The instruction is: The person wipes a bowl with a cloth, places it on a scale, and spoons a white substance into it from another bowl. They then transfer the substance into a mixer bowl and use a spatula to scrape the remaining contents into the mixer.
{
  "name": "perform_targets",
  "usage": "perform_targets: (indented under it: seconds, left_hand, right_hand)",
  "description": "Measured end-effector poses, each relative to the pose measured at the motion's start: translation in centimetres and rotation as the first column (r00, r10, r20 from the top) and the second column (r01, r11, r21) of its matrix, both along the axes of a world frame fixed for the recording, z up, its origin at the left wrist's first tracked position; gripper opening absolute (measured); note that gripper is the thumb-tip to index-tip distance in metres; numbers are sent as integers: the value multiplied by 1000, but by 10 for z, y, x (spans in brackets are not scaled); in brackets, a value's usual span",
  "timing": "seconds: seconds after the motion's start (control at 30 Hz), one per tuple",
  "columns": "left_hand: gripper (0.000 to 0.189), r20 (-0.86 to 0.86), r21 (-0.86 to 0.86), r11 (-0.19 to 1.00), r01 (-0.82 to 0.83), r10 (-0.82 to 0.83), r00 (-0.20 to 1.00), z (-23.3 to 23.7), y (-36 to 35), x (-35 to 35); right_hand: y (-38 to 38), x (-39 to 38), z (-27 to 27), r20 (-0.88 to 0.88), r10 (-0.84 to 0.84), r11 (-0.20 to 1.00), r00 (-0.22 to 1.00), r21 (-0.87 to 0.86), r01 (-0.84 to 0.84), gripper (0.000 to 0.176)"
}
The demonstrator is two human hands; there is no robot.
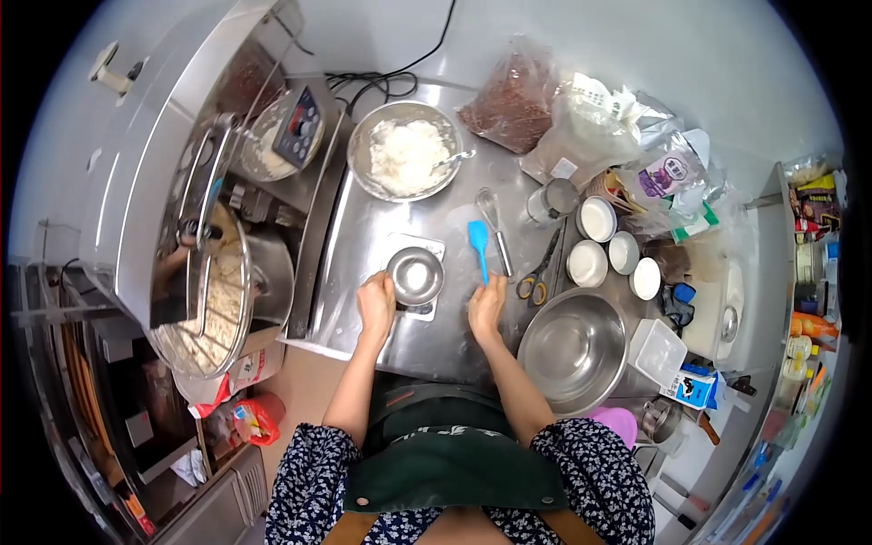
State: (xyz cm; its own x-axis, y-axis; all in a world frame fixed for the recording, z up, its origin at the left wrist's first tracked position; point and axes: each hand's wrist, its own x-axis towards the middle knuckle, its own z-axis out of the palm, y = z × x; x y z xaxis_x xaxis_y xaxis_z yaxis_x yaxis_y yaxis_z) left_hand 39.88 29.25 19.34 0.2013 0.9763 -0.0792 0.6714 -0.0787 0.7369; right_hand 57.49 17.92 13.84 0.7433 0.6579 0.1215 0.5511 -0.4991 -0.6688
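- Holding the blue spatula [479, 238] by the near end of its handle, the right hand [488, 304] has its grip closed, with the blade pointing to the far side.
- The left hand [375, 300] is curled at the left rim of the small steel bowl [416, 276]; whether its grip has hold of the rim, I cannot tell.
- That bowl sits on a flat square scale [427, 311] on the steel bench [363, 245], between the hands.
- Just right of the spatula lie a whisk [491, 211] and, farther right, scissors [538, 272] with black and orange handles.
- On the far side stands a wide bowl [404, 150] of white, lumpy food, with a utensil in it.
- To the near right is a large steel bowl [572, 350]; beyond it, four white cups [597, 219] form a group.
- Purple print marks a clear bag [665, 174] at far right; its characters are too small to read.
- A blue and white packet [695, 388], near right, carries a dark picture and unreadable lettering.
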Motion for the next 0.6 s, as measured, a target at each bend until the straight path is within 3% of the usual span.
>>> perform_targets:
  seconds: [0.1,0.17,0.33,0.4,0.47,0.6]
  left_hand:
    - [29,-61,-80,996,-31,27,998,15,0,-16]
    - [35,-102,-92,993,-70,60,993,18,-4,-38]
    - [33,-103,-112,982,-154,142,984,-7,-38,-108]
    - [29,-6,-111,983,-149,149,989,-9,-46,-111]
    - [30,48,2,1000,-28,28,998,-1,-39,-95]
    - [43,184,-53,993,109,-98,978,2,-13,-50]
  right_hand:
    - [-7,0,-9,180,38,998,983,-53,-29,30]
    - [-10,-5,16,253,96,995,963,-33,-90,32]
    - [-32,-46,39,130,468,880,874,27,-475,26]
    - [-30,-60,22,5,397,914,918,91,-396,25]
    - [-21,-73,20,-144,272,953,951,180,-245,24]
    - [6,-79,39,-189,251,965,949,132,-228,24]
